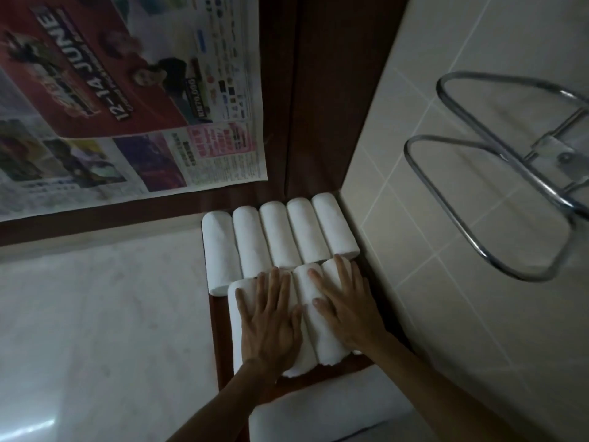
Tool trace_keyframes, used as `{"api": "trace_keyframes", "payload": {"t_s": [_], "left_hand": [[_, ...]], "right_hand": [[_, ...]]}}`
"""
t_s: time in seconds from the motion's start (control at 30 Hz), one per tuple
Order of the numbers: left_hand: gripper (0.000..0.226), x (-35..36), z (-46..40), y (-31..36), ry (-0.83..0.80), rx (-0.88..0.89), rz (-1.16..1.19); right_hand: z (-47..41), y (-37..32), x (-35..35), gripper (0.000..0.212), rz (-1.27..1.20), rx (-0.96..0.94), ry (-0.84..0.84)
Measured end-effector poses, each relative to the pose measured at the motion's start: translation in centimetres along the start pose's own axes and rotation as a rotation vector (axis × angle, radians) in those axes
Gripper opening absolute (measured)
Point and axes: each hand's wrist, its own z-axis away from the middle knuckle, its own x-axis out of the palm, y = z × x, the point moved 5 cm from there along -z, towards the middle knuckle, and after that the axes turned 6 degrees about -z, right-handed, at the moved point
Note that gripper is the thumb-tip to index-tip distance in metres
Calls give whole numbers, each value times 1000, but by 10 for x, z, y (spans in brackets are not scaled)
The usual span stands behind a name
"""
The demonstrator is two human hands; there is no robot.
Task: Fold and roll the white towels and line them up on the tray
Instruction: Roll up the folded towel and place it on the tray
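Note:
Several white rolled towels (277, 234) lie side by side in a far row on a dark wooden tray (220, 339). A nearer row of rolled towels (322, 330) lies in front of them. My left hand (271, 317) presses flat with straight fingers on the left rolls of the near row. My right hand (344, 304) lies flat on the right rolls, fingers spread. Both hands cover much of the near row.
A newspaper (127, 97) hangs on the dark wooden panel behind the tray. A tiled wall (430, 218) with a chrome towel rail (494, 202) stands on the right. A pale marble counter (102, 314) lies left. A white folded towel (318, 413) lies below the tray.

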Motion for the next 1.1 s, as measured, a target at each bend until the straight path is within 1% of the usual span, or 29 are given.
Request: {"api": "trace_keyframes", "payload": {"t_s": [0.07,0.13,0.2,0.3,0.33,0.37,0.43,0.5,0.57,0.6,0.67,0.7,0.77,0.83,0.87,0.93,1.0,1.03,1.1], "left_hand": [[68,2,-1,1,-18,9,-3],[70,0,1,1,-30,20,-11],[70,-11,-5,2,-10,24,26],[71,-40,-48,6,89,-103,67],[71,-47,-67,9,99,-133,100],[68,-51,-88,12,87,-153,146],[60,-48,-126,16,10,-158,185],[61,-38,-155,17,-86,-148,122],[65,-25,-171,13,-165,-134,74],[68,-18,-175,10,-198,-129,66],[68,-4,-178,5,-219,-104,23],[66,0,-177,5,-195,-93,-1],[61,3,-176,5,-148,-85,-40],[64,5,-176,7,-142,-82,-67],[69,5,-175,7,-141,-84,-78],[77,6,-175,7,-141,-92,-93],[81,6,-176,7,-154,-92,-92],[81,6,-177,8,-154,-100,-97],[81,7,-177,7,-147,-108,-109]], "right_hand": [[0,0,-1,61,23,-7,-20],[-2,0,-6,63,47,-25,-75],[-12,-2,-17,65,29,-46,-94],[-53,7,-38,70,-50,-38,-28],[-70,10,-42,72,-49,-49,-29],[-86,12,-44,73,-31,-70,-41],[-115,13,-49,79,38,-100,-61],[-138,14,-49,90,100,-96,-86],[-153,17,-41,99,103,-65,-115],[-157,17,-37,96,105,-47,-111],[-159,20,-26,76,123,-54,-44],[-159,24,-17,66,125,-70,-30],[-160,31,-9,58,89,-117,11],[-169,34,-22,55,-13,-196,120],[-174,40,-31,53,-62,-186,186],[-175,45,-46,51,-66,-136,270],[-171,43,-41,51,-57,-158,249],[-168,43,-32,53,-47,-172,197],[-170,45,-30,56,11,-206,186]]}}
